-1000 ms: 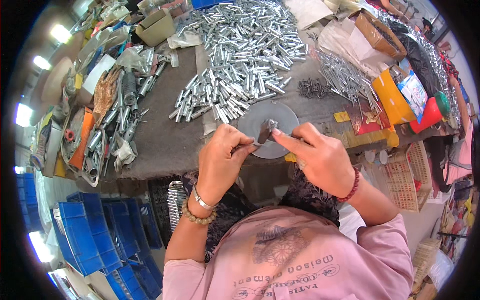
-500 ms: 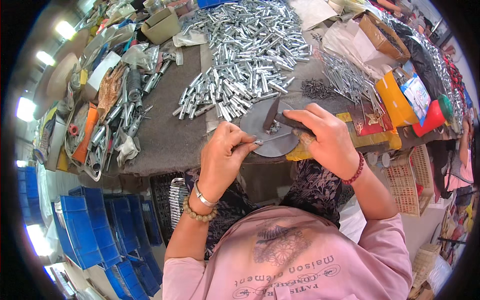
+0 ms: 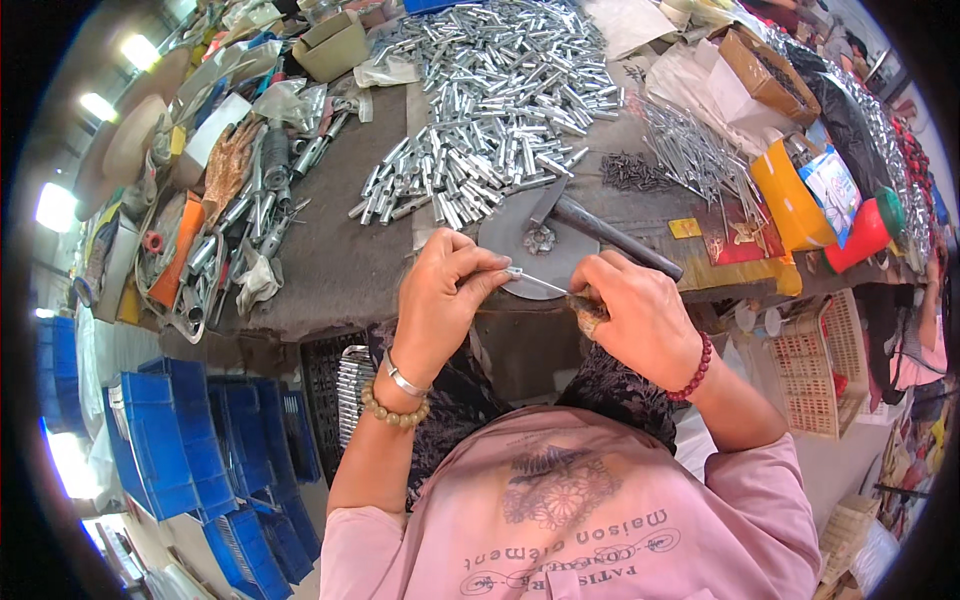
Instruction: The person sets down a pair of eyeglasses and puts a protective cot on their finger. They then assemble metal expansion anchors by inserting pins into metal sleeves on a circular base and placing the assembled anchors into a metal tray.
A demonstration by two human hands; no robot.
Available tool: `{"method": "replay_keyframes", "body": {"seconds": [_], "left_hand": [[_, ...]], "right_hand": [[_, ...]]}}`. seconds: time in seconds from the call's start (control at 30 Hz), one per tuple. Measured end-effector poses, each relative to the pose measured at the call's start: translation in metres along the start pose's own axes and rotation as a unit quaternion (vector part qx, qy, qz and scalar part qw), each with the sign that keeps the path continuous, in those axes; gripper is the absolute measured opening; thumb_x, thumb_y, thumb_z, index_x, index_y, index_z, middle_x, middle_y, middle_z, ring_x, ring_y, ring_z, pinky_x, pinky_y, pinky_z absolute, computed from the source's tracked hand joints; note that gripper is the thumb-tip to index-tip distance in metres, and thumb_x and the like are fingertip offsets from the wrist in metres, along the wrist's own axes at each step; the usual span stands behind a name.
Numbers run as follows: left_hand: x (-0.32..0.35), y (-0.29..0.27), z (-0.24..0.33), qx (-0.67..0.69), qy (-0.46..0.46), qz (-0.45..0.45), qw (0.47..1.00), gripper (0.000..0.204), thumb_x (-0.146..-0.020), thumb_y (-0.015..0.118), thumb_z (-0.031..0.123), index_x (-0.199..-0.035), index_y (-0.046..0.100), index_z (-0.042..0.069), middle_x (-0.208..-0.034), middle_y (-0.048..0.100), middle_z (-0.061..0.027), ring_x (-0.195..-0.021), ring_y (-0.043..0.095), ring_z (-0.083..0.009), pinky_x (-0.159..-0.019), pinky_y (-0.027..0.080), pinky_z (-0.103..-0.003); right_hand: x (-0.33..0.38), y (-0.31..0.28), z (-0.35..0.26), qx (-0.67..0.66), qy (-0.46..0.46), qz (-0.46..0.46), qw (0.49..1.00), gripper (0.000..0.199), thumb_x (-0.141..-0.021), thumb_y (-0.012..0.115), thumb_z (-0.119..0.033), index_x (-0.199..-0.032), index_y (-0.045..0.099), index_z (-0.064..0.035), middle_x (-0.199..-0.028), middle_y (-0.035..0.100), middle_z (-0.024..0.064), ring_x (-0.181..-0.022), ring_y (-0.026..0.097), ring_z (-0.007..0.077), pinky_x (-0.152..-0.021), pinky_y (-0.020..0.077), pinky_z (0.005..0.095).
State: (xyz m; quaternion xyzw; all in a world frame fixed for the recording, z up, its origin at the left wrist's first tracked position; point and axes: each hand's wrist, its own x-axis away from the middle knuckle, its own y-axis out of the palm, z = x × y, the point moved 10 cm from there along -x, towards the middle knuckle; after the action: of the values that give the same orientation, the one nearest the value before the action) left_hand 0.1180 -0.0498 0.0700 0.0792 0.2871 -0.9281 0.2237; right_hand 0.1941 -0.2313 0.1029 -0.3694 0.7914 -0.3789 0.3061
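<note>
My left hand (image 3: pixel 445 300) pinches a small shiny metal fitting (image 3: pixel 514 272) between thumb and fingertips. A thin metal rod (image 3: pixel 545 286) runs from that fitting to my right hand (image 3: pixel 640 312), whose curled fingers close on its other end. Both hands are just in front of a round grey metal disc (image 3: pixel 500 235) on the bench. A hammer (image 3: pixel 620 238) lies with its head on the disc and its handle slanting toward the right, touched by neither hand. Beside the hammer head, a small rough metal lump (image 3: pixel 539 240) marks the disc's middle.
A large heap of silver metal tubes (image 3: pixel 500 100) covers the bench beyond the disc. Small dark pins (image 3: pixel 637 172) and thin rods (image 3: pixel 690 150) lie to the right, near a red-and-green bottle (image 3: pixel 868 235). Tools, including an orange-handled one (image 3: pixel 178 255), crowd the left.
My right hand has let go of the hammer, which now lies on the disc. That hand has come nearer to me and closed on the rod's end. My left hand stays nearly in place.
</note>
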Motion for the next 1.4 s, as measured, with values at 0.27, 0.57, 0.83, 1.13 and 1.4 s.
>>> {"method": "replay_keyframes", "body": {"seconds": [0.27, 0.57, 0.83, 1.13, 1.4], "left_hand": [[0.019, -0.01, 0.026, -0.027, 0.081, 0.081, 0.993, 0.033, -0.091, 0.078, 0.003, -0.124, 0.078, 0.008, -0.094, 0.065, -0.0037, -0.076, 0.061, -0.0156, -0.07, 0.05, -0.03], [0.065, 0.024, -0.016, 0.274, -0.209, 0.066, 0.936, 0.06, -0.108, 0.063, 0.013, -0.161, 0.038, 0.005, -0.097, 0.076, -0.0081, -0.06, 0.059, -0.0032, -0.047, 0.043, -0.017], [0.076, 0.012, -0.025, 0.382, -0.207, 0.124, 0.892, 0.07, -0.096, 0.077, 0.004, -0.155, 0.04, 0.006, -0.094, 0.071, -0.0045, -0.059, 0.05, -0.0029, -0.05, 0.04, -0.019], [0.183, -0.157, -0.116, 0.219, -0.251, 0.4, 0.854, 0.056, -0.095, 0.073, 0.003, -0.145, 0.048, 0.004, -0.09, 0.067, -0.0021, -0.065, 0.052, -0.0044, -0.054, 0.039, -0.021], [0.427, -0.144, -0.339, 0.1, -0.511, 0.458, 0.721, 0.054, -0.083, 0.08, 0.001, -0.133, 0.058, 0.003, -0.097, 0.07, -0.0056, -0.078, 0.063, -0.0145, -0.071, 0.051, -0.031]], "right_hand": [[0.022, 0.054, 0.012, -0.296, 0.159, -0.127, 0.933, 0.032, -0.084, 0.076, -0.005, -0.114, 0.066, -0.0007, -0.082, 0.07, 0.0172, -0.07, 0.066, 0.0298, -0.07, 0.0532, 0.0417], [0.041, 0.081, 0.003, -0.453, 0.225, -0.145, 0.85, 0.033, -0.092, 0.066, 0.0, -0.125, 0.062, 0.0011, -0.079, 0.061, 0.0014, -0.064, 0.057, 0.0075, -0.056, 0.0484, 0.0268], [0.036, 0.089, -0.021, -0.364, 0.124, -0.127, 0.914, 0.046, -0.086, 0.073, 0.004, -0.13, 0.062, -0.0029, -0.083, 0.062, 0.005, -0.069, 0.058, 0.0087, -0.063, 0.05, 0.0269], [0.01, 0.002, 0.006, -0.031, -0.077, 0.225, 0.971, 0.049, -0.094, 0.069, 0.004, -0.142, 0.062, -0.0026, -0.116, 0.068, 0.0123, -0.101, 0.068, 0.0216, -0.091, 0.0555, 0.0348], [0.004, 0.02, -0.008, 0.112, -0.186, 0.273, 0.937, 0.063, -0.096, 0.075, -0.007, -0.151, 0.048, 0.0054, -0.15, 0.057, 0.0234, -0.139, 0.053, 0.0405, -0.117, 0.0438, 0.0494]]}}
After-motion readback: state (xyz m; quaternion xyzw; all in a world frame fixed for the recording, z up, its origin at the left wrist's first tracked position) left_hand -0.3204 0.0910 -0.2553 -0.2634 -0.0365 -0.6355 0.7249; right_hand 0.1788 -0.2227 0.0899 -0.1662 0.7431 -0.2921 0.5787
